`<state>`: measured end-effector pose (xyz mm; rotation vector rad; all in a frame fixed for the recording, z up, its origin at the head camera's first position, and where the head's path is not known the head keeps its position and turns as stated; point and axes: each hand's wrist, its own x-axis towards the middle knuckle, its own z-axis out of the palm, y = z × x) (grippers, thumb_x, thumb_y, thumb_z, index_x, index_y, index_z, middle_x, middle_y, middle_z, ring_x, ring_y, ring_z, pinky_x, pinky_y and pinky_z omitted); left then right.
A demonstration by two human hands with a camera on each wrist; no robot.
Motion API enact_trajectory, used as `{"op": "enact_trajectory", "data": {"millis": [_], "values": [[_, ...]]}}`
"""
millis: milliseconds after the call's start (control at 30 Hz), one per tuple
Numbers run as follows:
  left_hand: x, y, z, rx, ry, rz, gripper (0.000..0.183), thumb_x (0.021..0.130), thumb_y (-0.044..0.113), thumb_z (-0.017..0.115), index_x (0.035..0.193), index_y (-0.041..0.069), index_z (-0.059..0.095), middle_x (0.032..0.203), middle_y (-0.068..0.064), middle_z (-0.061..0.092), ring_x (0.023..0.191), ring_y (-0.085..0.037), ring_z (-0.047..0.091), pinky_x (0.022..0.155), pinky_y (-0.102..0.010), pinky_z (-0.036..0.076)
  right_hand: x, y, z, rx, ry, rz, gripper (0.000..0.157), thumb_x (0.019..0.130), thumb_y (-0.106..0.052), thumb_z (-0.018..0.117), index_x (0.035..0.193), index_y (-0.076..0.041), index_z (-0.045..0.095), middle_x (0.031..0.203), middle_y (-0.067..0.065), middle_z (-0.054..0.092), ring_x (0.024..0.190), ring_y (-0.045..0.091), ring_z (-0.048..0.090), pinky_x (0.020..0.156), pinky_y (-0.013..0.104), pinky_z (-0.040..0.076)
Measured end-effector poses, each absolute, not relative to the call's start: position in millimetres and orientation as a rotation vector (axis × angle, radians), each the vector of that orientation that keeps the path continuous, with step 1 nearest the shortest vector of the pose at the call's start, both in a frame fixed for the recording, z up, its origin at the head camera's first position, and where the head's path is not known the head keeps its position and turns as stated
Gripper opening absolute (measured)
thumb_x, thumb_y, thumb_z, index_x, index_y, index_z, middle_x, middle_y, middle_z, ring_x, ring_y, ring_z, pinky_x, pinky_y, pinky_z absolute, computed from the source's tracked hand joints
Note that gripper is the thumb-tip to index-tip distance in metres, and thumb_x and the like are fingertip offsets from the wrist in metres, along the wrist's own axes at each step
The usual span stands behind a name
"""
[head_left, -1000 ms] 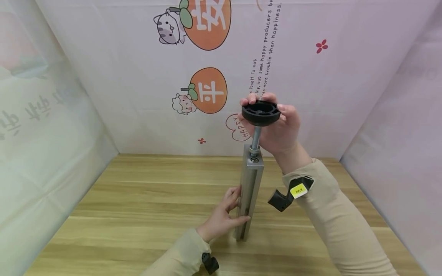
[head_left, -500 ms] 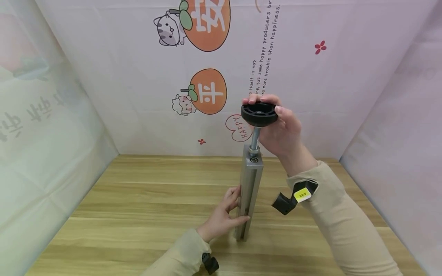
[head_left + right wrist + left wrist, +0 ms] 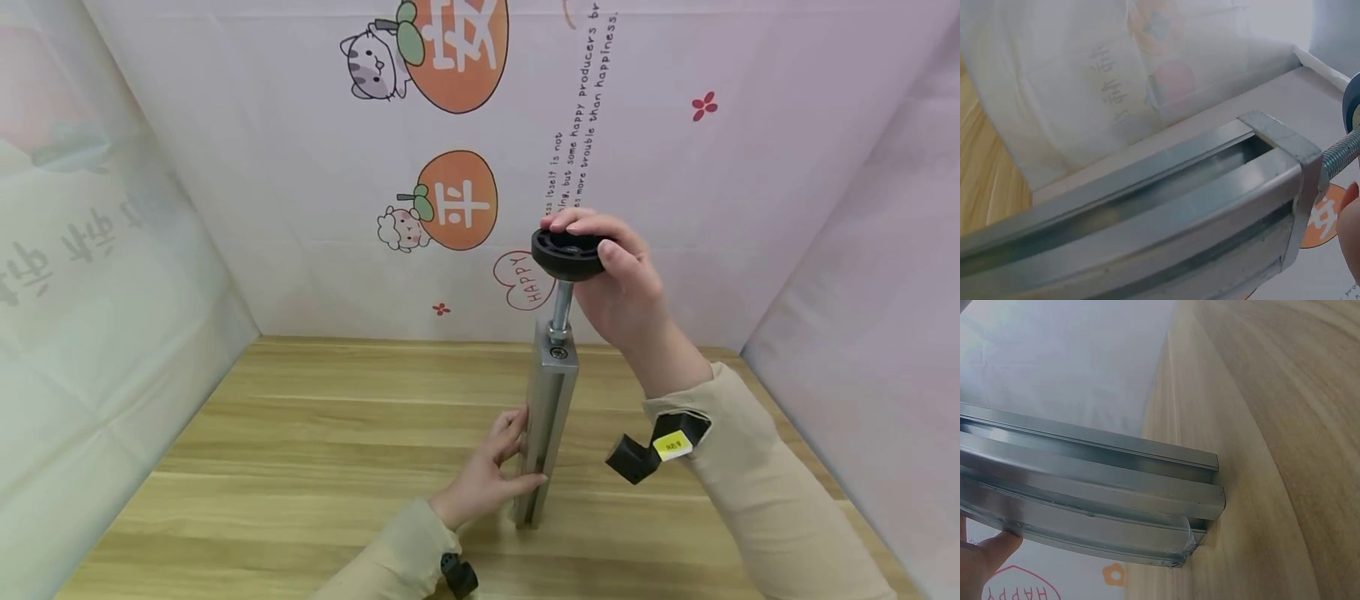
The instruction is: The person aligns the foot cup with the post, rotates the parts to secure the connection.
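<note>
A slotted aluminium profile [image 3: 553, 417] stands upright on the table, its lower end against the wood in the left wrist view. My left hand [image 3: 483, 479] holds it low down, thumb on the near side and fingers behind. From the end plate [image 3: 567, 364] on top rises a threaded rod [image 3: 562, 307], with a nut [image 3: 558, 333] at its base. The rod carries a black round levelling foot [image 3: 561, 260], cupped face up. My right hand [image 3: 630, 287] grips the foot's rim from the right, thumb in front and fingers over the far edge. In the right wrist view only a bit of the foot [image 3: 1351, 103] shows.
The wood-grain table [image 3: 315, 450] ends at a pink printed cloth backdrop [image 3: 660, 167]. Cloth walls close in on the left [image 3: 97, 292] and right [image 3: 870, 317]. A black wrist mount [image 3: 645, 450] sits on the right sleeve.
My right hand has turned about the foot's rim, its wrist and forearm swinging right and slightly down. The left hand keeps its hold, and the profile stays upright in place.
</note>
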<state>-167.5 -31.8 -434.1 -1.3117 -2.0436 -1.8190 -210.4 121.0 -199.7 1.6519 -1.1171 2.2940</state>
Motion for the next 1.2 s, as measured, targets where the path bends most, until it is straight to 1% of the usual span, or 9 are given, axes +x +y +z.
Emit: {"op": "enact_trajectory", "data": {"millis": [300,467,600,667,767,867,967,1033,1200], "values": [[-166,-33,-433,-1.356,-1.999,-1.779,0.098,0.084,-0.006,0.065,0.152,0.028,0.002,0.133,-0.021,0.03,0.12,-0.008,0.034,0.097,-0.031,0.045,-197,122,-199,1.407,-1.336,1.947,0.016,0.091,-0.019,0.064,0.099,-0.007,0.072,0.107,0.008,0.063,0.114,0.029,0.051,0.098,0.033,0.045],[-165,-33,-434,-1.369,-1.985,-1.773,0.096,0.085,-0.006,0.064,0.152,0.026,0.003,0.131,-0.021,0.03,0.119,-0.007,0.034,0.094,-0.03,0.046,-190,124,-199,1.269,-1.447,1.781,0.016,0.089,-0.027,0.067,0.096,-0.014,0.074,0.106,0.004,0.063,0.111,0.026,0.053,0.089,0.026,0.051],[-164,-31,-430,-1.382,-1.954,-1.78,0.1,0.083,-0.011,0.064,0.152,0.03,0.003,0.129,-0.024,0.03,0.116,-0.005,0.035,0.088,-0.029,0.049,-185,123,-197,1.19,-1.497,1.616,0.013,0.09,-0.024,0.066,0.096,-0.017,0.074,0.106,0.002,0.062,0.106,0.024,0.054,0.082,0.022,0.051],[-164,-30,-430,-1.388,-1.946,-1.775,0.102,0.082,-0.012,0.065,0.152,0.03,0.003,0.129,-0.025,0.03,0.114,-0.005,0.036,0.086,-0.029,0.05,-183,123,-196,1.155,-1.523,1.524,0.014,0.09,-0.023,0.064,0.095,-0.014,0.075,0.105,0.0,0.062,0.103,0.023,0.054,0.082,0.022,0.05],[-166,-30,-432,-1.383,-1.955,-1.776,0.101,0.082,-0.011,0.065,0.152,0.029,0.003,0.131,-0.025,0.03,0.116,-0.007,0.037,0.086,-0.029,0.05,-180,122,-194,1.113,-1.578,1.418,0.022,0.09,-0.021,0.064,0.092,-0.001,0.073,0.104,-0.003,0.061,0.102,0.02,0.054,0.079,0.021,0.048],[-167,-31,-434,-1.371,-1.967,-1.78,0.097,0.084,-0.007,0.064,0.152,0.027,0.004,0.132,-0.022,0.029,0.118,-0.009,0.037,0.088,-0.03,0.05,-178,123,-191,1.067,-1.653,1.285,0.025,0.089,-0.014,0.063,0.092,0.01,0.069,0.102,0.002,0.061,0.098,0.015,0.054,0.076,0.018,0.047],[-166,-31,-433,-1.361,-1.972,-1.781,0.095,0.085,-0.005,0.064,0.152,0.027,0.004,0.133,-0.022,0.029,0.12,-0.009,0.036,0.09,-0.03,0.049,-176,123,-189,1.004,-1.706,1.112,0.02,0.086,-0.012,0.063,0.093,0.006,0.07,0.098,0.013,0.061,0.095,0.015,0.054,0.075,0.018,0.044],[-166,-31,-433,-1.353,-1.977,-1.789,0.096,0.085,-0.005,0.064,0.152,0.028,0.004,0.133,-0.021,0.03,0.12,-0.009,0.036,0.091,-0.029,0.048,-175,123,-189,0.963,-1.714,0.995,0.021,0.086,-0.016,0.064,0.094,0.002,0.071,0.097,0.019,0.06,0.093,0.02,0.053,0.079,0.022,0.04],[-165,-30,-432,-1.32,-2.014,-1.82,0.098,0.084,-0.005,0.066,0.151,0.033,0.005,0.134,-0.02,0.03,0.121,-0.009,0.036,0.092,-0.029,0.047,-169,120,-188,0.891,-1.717,0.79,0.025,0.085,-0.025,0.063,0.096,-0.004,0.072,0.095,0.017,0.058,0.089,0.033,0.048,0.079,0.032,0.024]]}}
